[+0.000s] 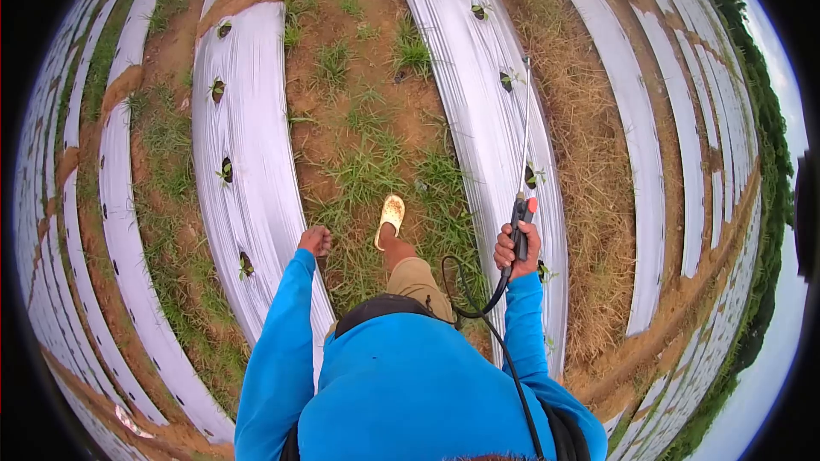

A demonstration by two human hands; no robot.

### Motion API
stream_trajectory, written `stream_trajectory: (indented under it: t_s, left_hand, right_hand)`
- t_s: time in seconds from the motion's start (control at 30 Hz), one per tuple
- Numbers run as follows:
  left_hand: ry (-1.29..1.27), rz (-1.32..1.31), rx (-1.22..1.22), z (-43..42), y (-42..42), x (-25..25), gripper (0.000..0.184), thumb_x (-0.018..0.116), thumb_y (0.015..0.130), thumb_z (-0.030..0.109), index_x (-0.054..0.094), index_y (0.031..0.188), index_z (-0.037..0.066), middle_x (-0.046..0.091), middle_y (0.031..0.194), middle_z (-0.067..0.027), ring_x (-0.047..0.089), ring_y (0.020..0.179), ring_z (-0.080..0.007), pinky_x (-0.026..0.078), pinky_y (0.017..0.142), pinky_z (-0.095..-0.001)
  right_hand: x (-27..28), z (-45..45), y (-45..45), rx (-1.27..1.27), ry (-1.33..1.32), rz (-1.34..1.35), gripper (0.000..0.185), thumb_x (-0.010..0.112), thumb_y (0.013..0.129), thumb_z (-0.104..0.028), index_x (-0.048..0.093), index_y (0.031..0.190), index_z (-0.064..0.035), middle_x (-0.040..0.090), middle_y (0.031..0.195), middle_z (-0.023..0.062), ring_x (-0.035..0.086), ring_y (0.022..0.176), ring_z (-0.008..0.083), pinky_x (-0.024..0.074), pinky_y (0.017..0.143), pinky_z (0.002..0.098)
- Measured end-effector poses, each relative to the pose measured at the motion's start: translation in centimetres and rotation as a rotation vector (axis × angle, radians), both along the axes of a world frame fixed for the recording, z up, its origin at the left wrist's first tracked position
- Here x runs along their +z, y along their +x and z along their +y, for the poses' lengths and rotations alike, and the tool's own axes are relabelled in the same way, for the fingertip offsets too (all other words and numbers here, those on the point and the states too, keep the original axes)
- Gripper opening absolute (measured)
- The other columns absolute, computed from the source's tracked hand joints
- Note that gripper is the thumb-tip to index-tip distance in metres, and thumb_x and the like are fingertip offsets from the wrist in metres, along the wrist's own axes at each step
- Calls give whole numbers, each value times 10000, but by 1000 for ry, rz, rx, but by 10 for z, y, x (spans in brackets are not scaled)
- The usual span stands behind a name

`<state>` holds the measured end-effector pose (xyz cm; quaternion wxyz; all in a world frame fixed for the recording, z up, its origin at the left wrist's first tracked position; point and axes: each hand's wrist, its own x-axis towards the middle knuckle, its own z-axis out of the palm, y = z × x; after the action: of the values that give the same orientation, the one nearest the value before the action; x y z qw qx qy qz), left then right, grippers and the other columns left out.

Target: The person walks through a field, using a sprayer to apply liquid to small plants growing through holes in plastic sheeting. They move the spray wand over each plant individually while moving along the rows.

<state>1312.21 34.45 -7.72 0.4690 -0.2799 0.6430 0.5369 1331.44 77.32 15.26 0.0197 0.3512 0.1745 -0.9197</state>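
My right hand (pixel 518 248) is wrapped round the black handle of a sprayer wand (pixel 526 124). The wand's thin metal lance points forward over a strip of silvery plastic mulch (pixel 474 94), and an orange-red piece shows at the top of the grip. A black hose (pixel 489 308) loops from the handle back towards my waist. Just ahead of the grip, a seedling (pixel 531 177) stands in a hole in the plastic. My left hand (pixel 315 241) hangs curled into a fist beside the left mulch strip (pixel 248 119), with nothing visible in it.
Grass tufts (pixel 367 166) grow on the bare soil path between the two strips. One foot in a pale, muddy clog (pixel 391 215) steps forward there. Dry straw (pixel 594 205) covers the path on the right, and more plastic-covered rows (pixel 628 111) run alongside.
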Motion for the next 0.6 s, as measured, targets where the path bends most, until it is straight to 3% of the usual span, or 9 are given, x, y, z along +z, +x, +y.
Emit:
stream_trajectory:
  t_s: [0.13, 0.23, 0.3, 0.4, 0.47, 0.53, 0.57, 0.6]
  left_hand:
    - [-116, 64, -40, -3, -44, 13, 260, 468, 877, 343, 550, 865, 96, 558, 692, -4, 512, 531, -99, 388, 448, -266]
    - [-172, 167, -237, -18, -62, 40, 266, 487, 855, 342, 559, 855, 87, 562, 686, -14, 509, 526, -106, 386, 451, -274]
    - [-297, 26, -211, -17, -81, 45, 258, 512, 831, 337, 571, 849, 87, 568, 683, -27, 505, 520, -120, 376, 452, -279]
    - [-256, -41, -48, -19, -112, 49, 244, 525, 814, 327, 587, 853, 94, 587, 706, -36, 522, 538, -135, 381, 458, -291]
    - [-269, 22, -23, -23, -124, 30, 256, 530, 803, 336, 592, 868, 96, 589, 710, -42, 540, 560, -155, 408, 467, -314]
    - [-149, 516, -224, -38, -141, -16, 263, 531, 798, 343, 588, 871, 98, 589, 706, -52, 555, 586, -176, 439, 473, -331]
    - [-174, 319, -65, -18, -163, 7, 278, 527, 800, 354, 583, 855, 87, 587, 696, -68, 559, 583, -190, 459, 474, -336]
    - [-170, 327, -55, -11, -183, 0, 278, 527, 800, 354, 583, 855, 87, 587, 696, -68, 559, 583, -190, 459, 474, -336]
  right_hand:
    - [-14, 31, -119, -29, -43, 22, 309, 547, 817, -357, 509, 805, -50, 452, 561, 7, 423, 374, 115, 376, 334, 256]
    - [1, 60, -196, -44, -47, 47, 322, 547, 822, -356, 509, 808, -36, 452, 557, 13, 426, 373, 116, 387, 338, 252]
    - [12, 83, -241, -34, -59, 54, 320, 541, 825, -354, 508, 809, -36, 447, 555, 12, 424, 372, 115, 388, 339, 252]
    - [24, 109, -296, 17, -74, 79, 316, 523, 833, -350, 503, 809, -36, 435, 553, 8, 418, 375, 110, 384, 341, 251]
    - [27, 119, -328, 85, -75, 55, 321, 515, 835, -353, 501, 809, -34, 434, 552, 8, 418, 378, 106, 376, 339, 250]
    - [33, 117, -368, 95, -4, -19, 319, 566, 799, -377, 477, 758, -74, 403, 531, -8, 371, 348, 102, 325, 313, 243]
    - [32, 118, -388, 86, -23, -20, 320, 563, 801, -377, 478, 762, -72, 403, 532, -7, 371, 349, 102, 324, 312, 243]
    - [30, 120, -412, 75, -38, -15, 320, 560, 804, -377, 479, 767, -70, 403, 532, -6, 372, 351, 102, 322, 311, 244]
